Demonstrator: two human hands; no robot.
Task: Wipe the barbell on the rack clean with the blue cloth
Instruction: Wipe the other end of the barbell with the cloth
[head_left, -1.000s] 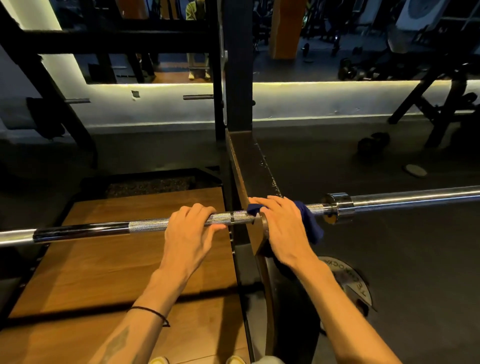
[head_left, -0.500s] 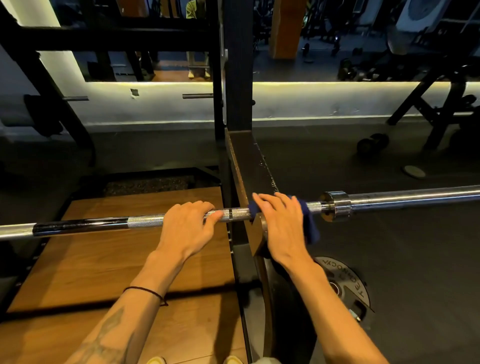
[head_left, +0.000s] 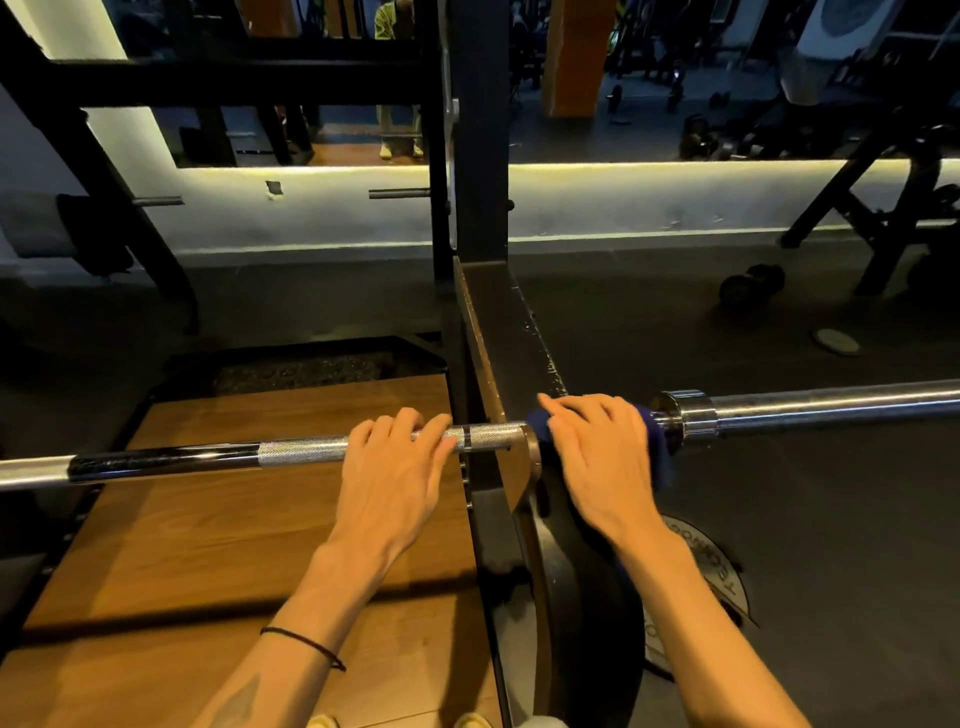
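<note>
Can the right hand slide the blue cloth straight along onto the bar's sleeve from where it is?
Probably yes. The right hand wraps the blue cloth round the barbell just inside the collar. The sleeve beyond looks bare, but the hand must lift over the wider collar first.

The only lettering stands on the round weight plate (head_left: 719, 587) lying on the dark floor just below and to the right of the right hand (head_left: 597, 457). Raised pale letters curve along its rim, seen upside down and partly cut off by the right forearm; they seem to begin "TECHNO", but the rest is too blurred and hidden to read with any certainty
</note>
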